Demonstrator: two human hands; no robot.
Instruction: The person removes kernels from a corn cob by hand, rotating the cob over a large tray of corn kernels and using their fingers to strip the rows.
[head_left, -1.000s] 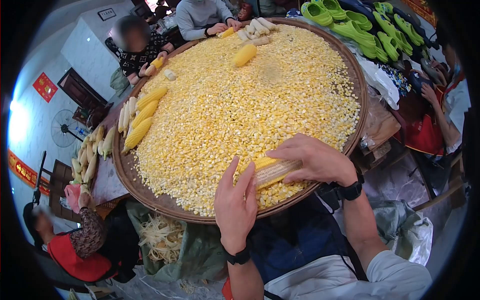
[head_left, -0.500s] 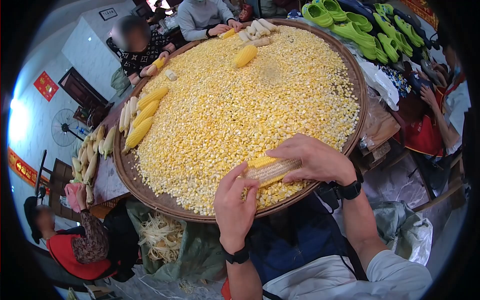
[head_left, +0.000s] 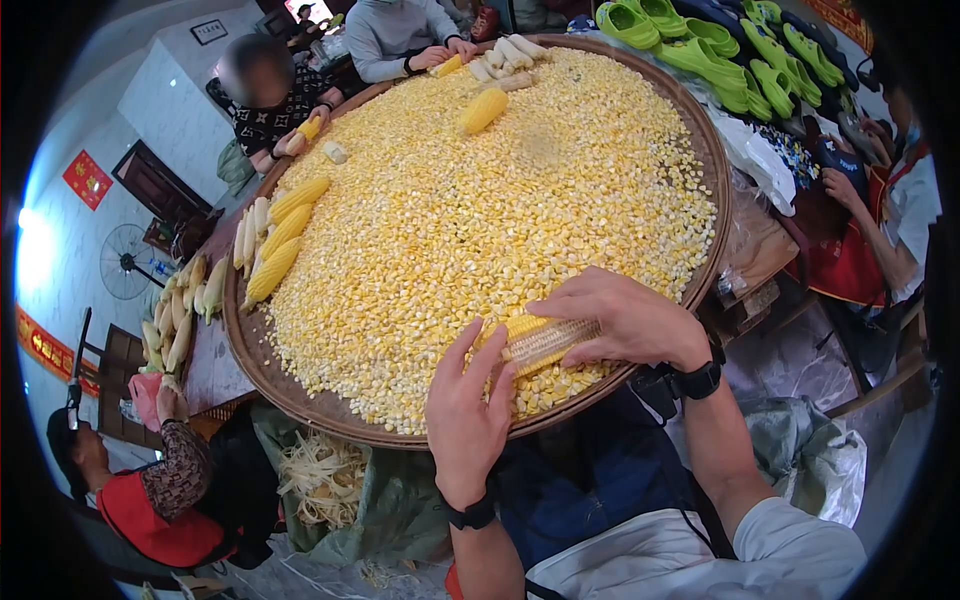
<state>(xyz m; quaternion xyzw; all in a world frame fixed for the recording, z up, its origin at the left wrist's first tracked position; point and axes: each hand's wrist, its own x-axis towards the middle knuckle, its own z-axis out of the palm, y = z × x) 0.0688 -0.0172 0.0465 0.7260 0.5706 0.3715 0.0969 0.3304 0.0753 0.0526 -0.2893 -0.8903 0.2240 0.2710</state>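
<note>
My right hand grips a partly shelled corn cob by its right end, thumb below and fingers over the top. Yellow kernels line the cob's upper side, while bare pale rows face me. My left hand is closed about the left end, its fingers and thumb covering that tip. Beneath the cob, loose corn kernels spread over a large round tray with a brown rim.
Yellow ears and stripped cobs lie along the tray's left side. One ear and more bare cobs are farther back. Other people sit around. Husks fill a green sack; green shoes stand at the right.
My left hand's fingers have shifted slightly along the cob's left end, covering more of it. The person at lower left has raised their head. The view has shifted slightly.
</note>
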